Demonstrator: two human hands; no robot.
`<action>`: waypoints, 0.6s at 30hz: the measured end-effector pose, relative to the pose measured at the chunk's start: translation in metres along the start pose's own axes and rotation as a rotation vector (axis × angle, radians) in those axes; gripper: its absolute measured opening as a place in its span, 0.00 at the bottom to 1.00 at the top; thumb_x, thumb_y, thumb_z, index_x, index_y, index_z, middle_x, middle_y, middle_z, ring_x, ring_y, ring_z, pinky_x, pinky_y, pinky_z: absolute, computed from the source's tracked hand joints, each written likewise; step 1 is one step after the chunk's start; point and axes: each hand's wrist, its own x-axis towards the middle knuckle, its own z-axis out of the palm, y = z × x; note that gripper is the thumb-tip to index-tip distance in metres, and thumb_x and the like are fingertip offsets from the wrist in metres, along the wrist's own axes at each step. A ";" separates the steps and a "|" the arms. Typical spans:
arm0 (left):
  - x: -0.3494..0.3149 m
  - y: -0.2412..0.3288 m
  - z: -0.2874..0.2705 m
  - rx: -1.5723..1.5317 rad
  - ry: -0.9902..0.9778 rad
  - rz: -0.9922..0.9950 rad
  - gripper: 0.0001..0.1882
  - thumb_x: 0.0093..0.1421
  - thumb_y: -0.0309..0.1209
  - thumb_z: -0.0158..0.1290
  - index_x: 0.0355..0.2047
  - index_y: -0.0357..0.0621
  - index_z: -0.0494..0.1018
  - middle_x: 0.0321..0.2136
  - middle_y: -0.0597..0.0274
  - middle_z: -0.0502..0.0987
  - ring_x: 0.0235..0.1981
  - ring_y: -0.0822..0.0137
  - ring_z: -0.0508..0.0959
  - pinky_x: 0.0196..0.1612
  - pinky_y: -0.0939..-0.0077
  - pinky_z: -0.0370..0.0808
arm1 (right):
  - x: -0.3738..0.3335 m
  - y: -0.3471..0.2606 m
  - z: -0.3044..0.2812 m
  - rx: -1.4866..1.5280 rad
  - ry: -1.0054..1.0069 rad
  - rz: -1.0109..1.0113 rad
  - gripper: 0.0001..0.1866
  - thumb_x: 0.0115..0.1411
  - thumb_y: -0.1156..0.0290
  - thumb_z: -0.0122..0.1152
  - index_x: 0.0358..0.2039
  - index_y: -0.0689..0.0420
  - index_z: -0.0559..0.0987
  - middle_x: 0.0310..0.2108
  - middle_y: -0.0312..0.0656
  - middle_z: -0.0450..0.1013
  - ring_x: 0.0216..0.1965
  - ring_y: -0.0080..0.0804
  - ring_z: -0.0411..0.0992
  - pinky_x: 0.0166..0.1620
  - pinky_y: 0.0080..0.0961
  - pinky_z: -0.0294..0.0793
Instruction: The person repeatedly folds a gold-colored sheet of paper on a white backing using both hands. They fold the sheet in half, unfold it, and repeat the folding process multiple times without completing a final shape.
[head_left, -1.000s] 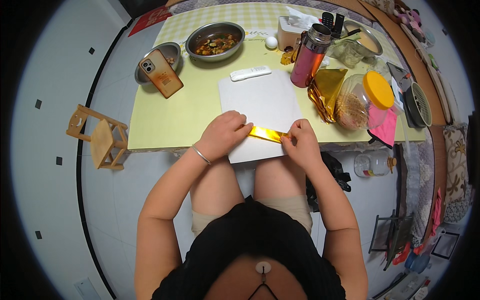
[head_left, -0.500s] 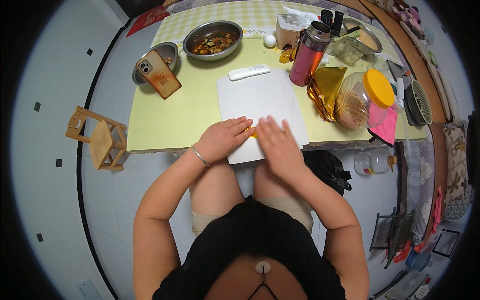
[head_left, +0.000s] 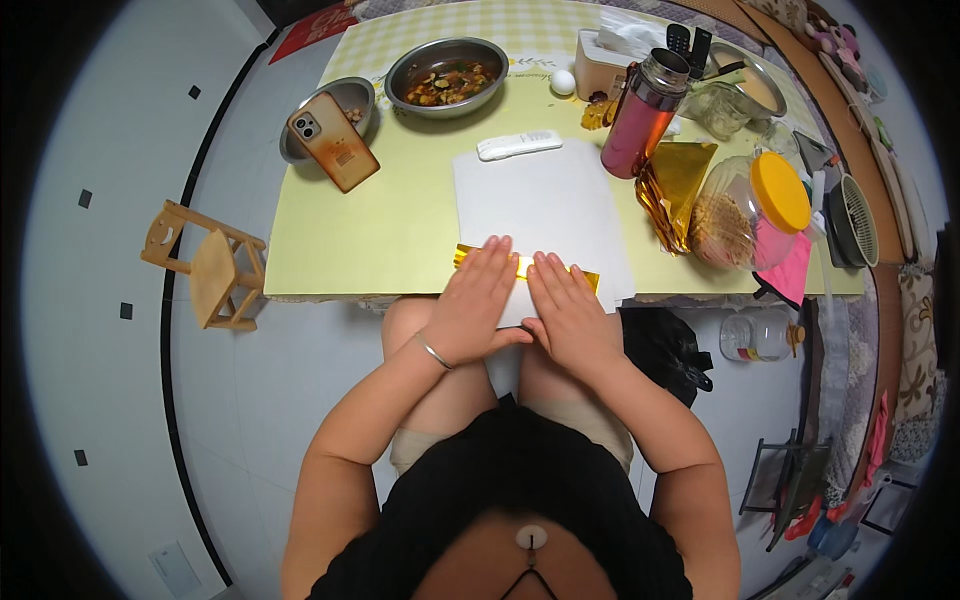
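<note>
Side by side, my two hands lie flat on a narrow strip of shiny gold foil (head_left: 523, 267) at the table's near edge. My left hand (head_left: 480, 300) covers its left part and my right hand (head_left: 572, 315) its right part. Both have their fingers stretched out, with the thumbs nearly touching. Foil shows between the hands and beyond their outer sides. Under the strip is white paper (head_left: 540, 205), its near edge hanging over the table edge above my thighs. A slim white object (head_left: 519, 145) rests at the paper's far end. Gold foil sheets (head_left: 680, 190) lie to the right.
Right of the paper stand a pink-orange thermos (head_left: 635, 125) and a clear jar with a yellow lid (head_left: 725, 220). A phone (head_left: 335, 143) leans on a small metal bowl (head_left: 355, 95). Farther back are a larger bowl (head_left: 445, 105) of food and a white ball-shaped thing (head_left: 563, 82).
My hands have come closer together and now lie parallel. More of the gold strip shows at both ends. The whole view has shifted slightly.
</note>
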 end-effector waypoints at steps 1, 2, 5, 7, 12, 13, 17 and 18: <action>-0.004 -0.004 0.000 0.032 -0.011 -0.039 0.58 0.55 0.65 0.57 0.69 0.27 0.54 0.71 0.33 0.53 0.74 0.41 0.52 0.73 0.46 0.51 | -0.004 0.002 0.000 0.012 0.016 0.020 0.37 0.63 0.58 0.62 0.68 0.63 0.65 0.71 0.51 0.59 0.74 0.44 0.55 0.74 0.45 0.51; -0.009 -0.007 0.001 0.026 0.016 -0.070 0.59 0.55 0.65 0.58 0.70 0.26 0.53 0.71 0.32 0.53 0.74 0.40 0.51 0.73 0.46 0.51 | -0.008 0.004 -0.001 0.022 0.029 0.037 0.36 0.64 0.60 0.61 0.68 0.63 0.65 0.71 0.51 0.59 0.73 0.44 0.56 0.73 0.44 0.53; -0.021 -0.010 0.007 0.018 0.075 -0.139 0.62 0.55 0.67 0.56 0.70 0.25 0.50 0.71 0.29 0.52 0.74 0.36 0.51 0.73 0.45 0.50 | -0.019 0.014 0.000 -0.021 0.118 0.050 0.31 0.64 0.67 0.59 0.66 0.64 0.67 0.69 0.52 0.63 0.70 0.45 0.61 0.71 0.43 0.58; -0.024 -0.010 0.008 0.026 0.082 -0.152 0.61 0.58 0.68 0.53 0.71 0.25 0.47 0.71 0.28 0.51 0.73 0.34 0.52 0.73 0.44 0.50 | -0.019 0.016 0.003 -0.074 0.173 0.010 0.30 0.62 0.70 0.58 0.64 0.64 0.69 0.66 0.52 0.67 0.68 0.46 0.65 0.69 0.44 0.62; -0.032 -0.009 -0.008 0.069 -0.028 -0.236 0.62 0.57 0.68 0.54 0.71 0.24 0.48 0.71 0.28 0.51 0.73 0.34 0.52 0.73 0.44 0.49 | -0.021 0.027 -0.003 -0.085 0.252 -0.041 0.26 0.59 0.76 0.56 0.59 0.67 0.74 0.60 0.54 0.72 0.63 0.50 0.70 0.66 0.45 0.67; -0.032 -0.009 -0.013 0.095 -0.078 -0.248 0.62 0.57 0.68 0.54 0.71 0.24 0.48 0.71 0.29 0.51 0.73 0.34 0.52 0.73 0.43 0.49 | -0.020 0.029 -0.006 -0.085 0.260 -0.057 0.26 0.58 0.76 0.55 0.58 0.68 0.74 0.60 0.55 0.73 0.62 0.50 0.71 0.65 0.45 0.68; -0.017 0.009 -0.024 0.215 -0.034 -0.392 0.60 0.57 0.66 0.54 0.70 0.24 0.50 0.71 0.30 0.51 0.74 0.36 0.51 0.73 0.44 0.48 | -0.018 0.030 -0.004 -0.133 0.316 -0.087 0.23 0.57 0.76 0.55 0.53 0.69 0.77 0.55 0.56 0.75 0.58 0.52 0.73 0.62 0.44 0.72; -0.013 0.014 -0.017 0.183 0.071 -0.296 0.60 0.57 0.66 0.55 0.70 0.24 0.51 0.71 0.31 0.51 0.74 0.36 0.51 0.73 0.44 0.48 | -0.015 0.029 -0.003 -0.148 0.326 -0.097 0.23 0.57 0.76 0.55 0.53 0.69 0.77 0.55 0.56 0.76 0.58 0.52 0.74 0.61 0.44 0.73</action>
